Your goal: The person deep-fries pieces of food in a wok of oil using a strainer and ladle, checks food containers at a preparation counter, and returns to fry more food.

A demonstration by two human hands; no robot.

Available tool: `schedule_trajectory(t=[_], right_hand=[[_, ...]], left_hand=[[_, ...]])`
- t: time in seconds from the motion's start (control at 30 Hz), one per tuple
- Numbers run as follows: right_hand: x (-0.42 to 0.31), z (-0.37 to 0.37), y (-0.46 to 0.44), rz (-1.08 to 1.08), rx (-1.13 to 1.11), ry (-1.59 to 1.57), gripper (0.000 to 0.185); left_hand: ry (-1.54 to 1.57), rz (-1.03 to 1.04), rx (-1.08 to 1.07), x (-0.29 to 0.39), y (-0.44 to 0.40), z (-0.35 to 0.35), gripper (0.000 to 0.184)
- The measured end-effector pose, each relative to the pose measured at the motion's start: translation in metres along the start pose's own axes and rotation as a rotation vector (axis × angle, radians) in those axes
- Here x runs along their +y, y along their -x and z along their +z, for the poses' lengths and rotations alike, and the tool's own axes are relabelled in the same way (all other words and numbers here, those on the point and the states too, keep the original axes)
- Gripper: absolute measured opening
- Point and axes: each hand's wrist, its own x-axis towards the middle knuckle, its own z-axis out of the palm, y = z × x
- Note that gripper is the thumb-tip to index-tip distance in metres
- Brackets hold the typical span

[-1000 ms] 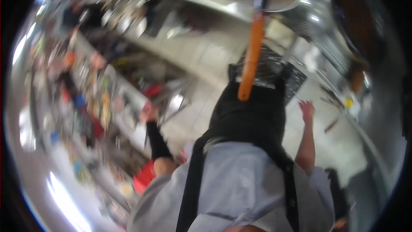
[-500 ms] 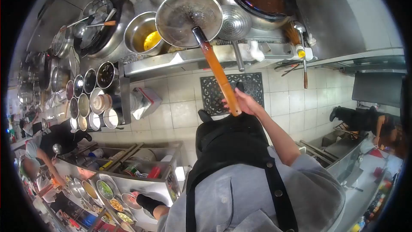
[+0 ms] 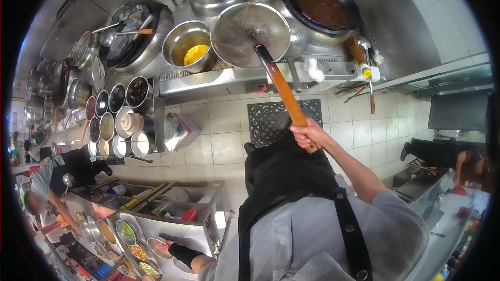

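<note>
My right hand (image 3: 308, 134) is wrapped around the wooden handle (image 3: 289, 93) of a wide, round, grey utensil (image 3: 250, 28) that looks like a mesh strainer. Its round head is over the front of the stove, partly covering a perforated skimmer (image 3: 298, 39). On its left side stands a steel pot (image 3: 174, 41) with yellow contents. Off to the lower left, my left hand (image 3: 182, 254), seemingly in a black glove, reaches to a metal bowl (image 3: 152, 243) of pinkish pieces that look like meat. Its fingers are too small and hidden to make out.
A dark wok (image 3: 320, 5) of brown liquid sits at the back right, and another wok (image 3: 127, 36) holding ladles at the left. Several seasoning containers (image 3: 108, 125) stand on the left. A co-worker (image 3: 44, 190) is at the lower left, another person (image 3: 458, 161) at the far right.
My right hand, earlier with loose fingers at the handle's end, has closed around the handle. The round head has shifted right, hiding more of the skimmer. My left hand stays by the bowl.
</note>
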Motion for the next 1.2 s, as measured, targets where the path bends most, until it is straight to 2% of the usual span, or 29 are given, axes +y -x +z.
schedule_trajectory(t=[0.2, 0.3, 0.33, 0.37, 0.4, 0.43, 0.47, 0.5, 0.53, 0.6, 0.67, 0.73, 0.8, 0.87, 0.9, 0.93, 1.0, 1.07, 1.13, 1.2], right_hand=[[-0.007, -0.042, 0.052, 0.092, 0.006, 0.036, 0.02], [-0.028, -0.05, 0.075, 0.124, 0.008, 0.04, 0.017], [-0.037, -0.053, 0.082, 0.115, -0.004, 0.034, 0.016], [-0.045, -0.058, 0.089, 0.108, -0.017, 0.027, 0.016], [-0.053, -0.063, 0.097, 0.101, -0.028, 0.018, 0.016], [-0.062, -0.068, 0.103, 0.099, -0.031, 0.009, 0.016], [-0.069, -0.074, 0.108, 0.088, -0.027, 0.003, 0.016], [-0.076, -0.081, 0.114, 0.077, -0.021, -0.004, 0.016], [-0.083, -0.088, 0.119, 0.063, -0.014, -0.01, 0.016], [-0.096, -0.102, 0.126, 0.045, -0.017, -0.049, 0.016], [-0.111, -0.115, 0.133, 0.018, -0.012, -0.08, 0.016], [-0.124, -0.127, 0.137, -0.017, -0.003, -0.111, 0.015], [-0.132, -0.141, 0.136, -0.025, -0.012, -0.142, 0.014], [-0.139, -0.153, 0.134, -0.027, -0.013, -0.157, 0.013], [-0.144, -0.159, 0.133, -0.025, -0.011, -0.157, 0.013], [-0.148, -0.163, 0.131, -0.017, -0.008, -0.156, 0.013], [-0.153, -0.18, 0.129, -0.004, -0.02, -0.117, 0.013], [-0.152, -0.197, 0.121, 0.024, -0.042, -0.084, 0.016], [-0.159, -0.197, 0.112, 0.054, -0.014, -0.101, 0.016], [-0.153, -0.189, 0.095, 0.055, -0.008, -0.121, 0.016]], left_hand=[[0.658, -0.346, -0.099, 0.022, 0.084, 0.022, 0.032], [0.965, -0.379, -0.307, 0.073, 0.165, 0.057, 0.033], [0.997, -0.276, -0.469, 0.106, 0.205, 0.07, 0.031], [0.795, -0.118, -0.367, 0.165, 0.257, 0.043, 0.021], [1.164, -0.113, -0.529, 0.214, 0.315, 0.035, 0.017], [1.15, -0.013, -0.73, 0.259, 0.362, 0.029, 0.015], [1.21, -0.036, -0.929, 0.3, 0.405, 0.029, 0.013], [1.191, 0.017, -1.045, 0.338, 0.445, 0.044, 0.014], [1.216, 0.048, -1.131, 0.383, 0.502, 0.023, 0.017], [1.139, 0.17, -1.366, 0.454, 0.575, 0.024, 0.027], [1.15, 0.274, -1.532, 0.516, 0.635, 0.038, 0.028], [1.23, 0.208, -1.639, 0.577, 0.691, 0.049, 0.027], [1.013, 0.253, -1.606, 0.636, 0.736, 0.064, 0.03], [1.09, 0.245, -1.658, 0.68, 0.77, 0.118, 0.034], [1.101, 0.244, -1.638, 0.69, 0.781, 0.123, 0.034], [1.041, 0.215, -1.739, 0.689, 0.78, 0.128, 0.033], [0.923, 0.142, -1.932, 0.669, 0.761, 0.094, 0.034], [0.749, 0.508, -1.828, 0.615, 0.73, 0.056, 0.055], [0.59, 0.576, -1.949, 0.571, 0.729, -0.024, 0.062], [0.6, 0.664, -2.127, 0.54, 0.756, -0.087, 0.059]])
